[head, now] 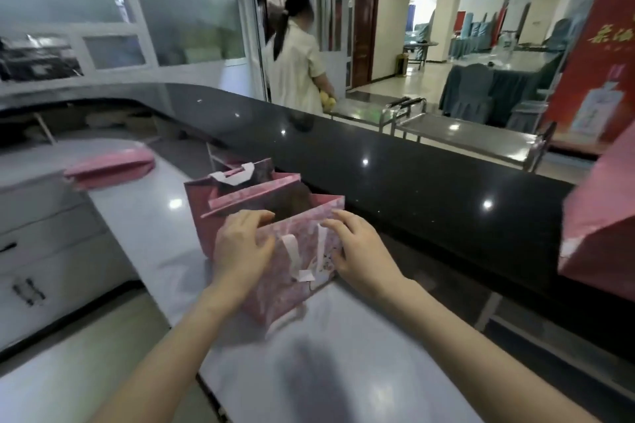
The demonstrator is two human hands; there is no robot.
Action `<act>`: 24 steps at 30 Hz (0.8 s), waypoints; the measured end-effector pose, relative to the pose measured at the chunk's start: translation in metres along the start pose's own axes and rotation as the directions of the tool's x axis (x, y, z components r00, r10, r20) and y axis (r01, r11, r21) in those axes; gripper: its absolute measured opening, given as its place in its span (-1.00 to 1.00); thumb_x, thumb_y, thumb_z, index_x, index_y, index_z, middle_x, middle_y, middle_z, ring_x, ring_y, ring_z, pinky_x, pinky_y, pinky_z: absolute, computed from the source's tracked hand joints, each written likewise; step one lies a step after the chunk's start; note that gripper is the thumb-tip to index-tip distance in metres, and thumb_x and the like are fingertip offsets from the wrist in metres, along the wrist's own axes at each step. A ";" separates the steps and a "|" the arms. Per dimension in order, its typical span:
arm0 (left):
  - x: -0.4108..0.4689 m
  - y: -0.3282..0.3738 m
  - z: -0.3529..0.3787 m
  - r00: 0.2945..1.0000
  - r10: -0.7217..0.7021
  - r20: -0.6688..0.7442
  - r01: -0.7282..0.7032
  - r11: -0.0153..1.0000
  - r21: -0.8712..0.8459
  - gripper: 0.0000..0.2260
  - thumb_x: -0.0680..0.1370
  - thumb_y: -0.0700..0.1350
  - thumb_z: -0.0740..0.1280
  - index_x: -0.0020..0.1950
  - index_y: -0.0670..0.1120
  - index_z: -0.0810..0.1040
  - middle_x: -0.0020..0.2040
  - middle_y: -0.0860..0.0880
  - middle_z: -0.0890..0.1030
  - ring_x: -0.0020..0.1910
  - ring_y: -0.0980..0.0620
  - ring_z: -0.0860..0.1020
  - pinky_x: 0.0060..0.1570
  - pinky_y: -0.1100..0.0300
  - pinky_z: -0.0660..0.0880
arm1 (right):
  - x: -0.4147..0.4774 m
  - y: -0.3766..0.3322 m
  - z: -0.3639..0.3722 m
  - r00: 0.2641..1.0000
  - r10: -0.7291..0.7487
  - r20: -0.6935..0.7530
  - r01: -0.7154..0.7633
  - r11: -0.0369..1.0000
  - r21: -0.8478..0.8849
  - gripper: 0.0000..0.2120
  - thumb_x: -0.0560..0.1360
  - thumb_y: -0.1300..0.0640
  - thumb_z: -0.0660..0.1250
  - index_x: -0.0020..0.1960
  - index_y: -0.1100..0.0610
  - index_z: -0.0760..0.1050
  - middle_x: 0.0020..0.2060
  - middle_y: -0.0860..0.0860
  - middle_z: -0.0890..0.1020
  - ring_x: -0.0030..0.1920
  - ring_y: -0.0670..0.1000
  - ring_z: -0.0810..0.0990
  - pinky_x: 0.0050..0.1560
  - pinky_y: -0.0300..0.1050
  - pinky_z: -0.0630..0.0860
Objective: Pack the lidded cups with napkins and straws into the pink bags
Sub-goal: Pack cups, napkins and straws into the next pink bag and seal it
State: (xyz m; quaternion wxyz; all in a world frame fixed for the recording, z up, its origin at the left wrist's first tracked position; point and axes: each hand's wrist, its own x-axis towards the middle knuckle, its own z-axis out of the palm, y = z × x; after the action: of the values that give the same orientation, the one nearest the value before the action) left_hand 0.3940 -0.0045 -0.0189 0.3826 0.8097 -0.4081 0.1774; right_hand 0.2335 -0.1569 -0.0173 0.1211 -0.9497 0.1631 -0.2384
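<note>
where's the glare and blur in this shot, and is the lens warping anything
Head view: ceiling lights glare as bright spots on the black countertop and white worktop; a soft dark shadow falls on the worktop nearest the camera; the wide lens bows the countertop's edge; the pink bag is fairly sharp, the far room softer.

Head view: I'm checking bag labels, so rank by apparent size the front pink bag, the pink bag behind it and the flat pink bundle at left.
1. front pink bag, largest, though nearest the camera.
2. pink bag behind it, partly hidden, so less sure.
3. flat pink bundle, smallest, farther away.
</note>
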 end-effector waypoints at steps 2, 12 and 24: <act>0.006 -0.036 -0.009 0.999 -0.027 0.043 0.022 0.993 0.118 -0.65 0.41 -0.05 0.49 0.18 -0.02 0.60 0.12 -0.02 0.60 0.16 -0.09 0.49 0.18 0.01 0.42 | 0.031 -0.022 0.022 0.998 -0.041 0.045 0.043 0.998 -0.042 -0.48 0.50 0.17 0.30 0.44 0.03 0.32 0.46 0.05 0.30 0.46 0.07 0.24 0.48 -0.02 0.15; -0.017 -0.101 -0.010 0.967 0.049 0.249 0.018 0.965 -0.261 -0.84 0.41 -0.07 0.47 -0.10 0.01 0.51 0.00 0.14 0.42 -0.08 0.12 0.51 -0.07 0.15 0.52 | 0.078 -0.041 0.066 0.974 0.017 0.227 0.090 0.889 -0.449 -0.46 0.48 0.20 0.32 0.42 0.00 0.28 0.32 0.02 0.40 0.47 0.11 0.20 0.49 0.18 -0.20; -0.121 -0.015 -0.022 0.953 0.203 0.223 -0.062 0.857 -0.511 -0.82 0.34 -0.09 0.38 -0.14 0.13 0.48 0.16 0.26 0.46 -0.09 0.20 0.57 -0.25 0.19 0.60 | -0.112 -0.042 -0.028 0.995 -0.003 0.103 0.050 0.888 -0.458 -0.81 0.30 0.03 0.57 -0.17 -0.13 0.60 -0.20 -0.21 0.64 -0.09 -0.13 0.62 0.41 0.06 0.29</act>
State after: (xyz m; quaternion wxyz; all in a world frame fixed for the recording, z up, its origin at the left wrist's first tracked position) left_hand 0.3339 0.0813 -0.0842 0.5061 0.6695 -0.5434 -0.0194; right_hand 0.1369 -0.0809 -0.0268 -0.1024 -0.9642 0.1955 -0.1469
